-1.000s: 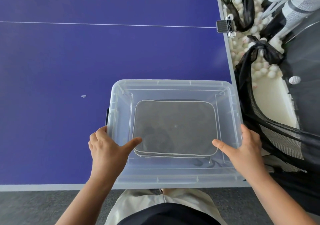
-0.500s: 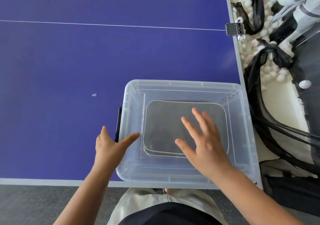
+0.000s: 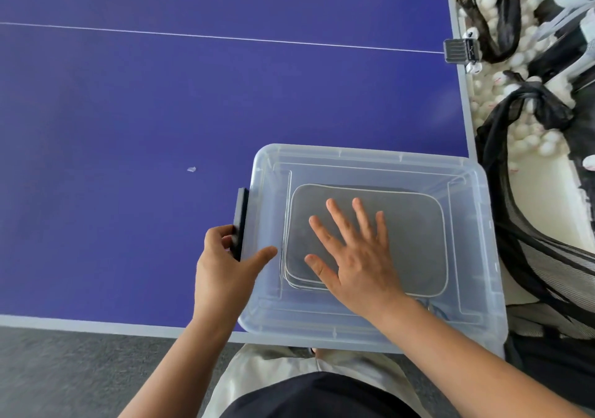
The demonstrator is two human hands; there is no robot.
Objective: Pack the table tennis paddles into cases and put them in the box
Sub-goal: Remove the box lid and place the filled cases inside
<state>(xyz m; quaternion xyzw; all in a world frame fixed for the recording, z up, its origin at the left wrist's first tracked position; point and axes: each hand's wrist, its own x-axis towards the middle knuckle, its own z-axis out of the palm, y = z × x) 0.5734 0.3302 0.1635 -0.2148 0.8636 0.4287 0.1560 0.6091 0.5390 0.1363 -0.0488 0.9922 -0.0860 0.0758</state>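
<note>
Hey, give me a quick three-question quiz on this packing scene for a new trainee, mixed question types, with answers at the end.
1. True or false: the clear box has its lid on.
2. Which hand lies flat with fingers spread above the grey cases? A) left hand B) right hand
3. Fill in: the left hand grips the black ____ on the box's side.

Key
1. True; the right hand lies on top of the lid, cases showing through it.
2. B
3. latch
</note>
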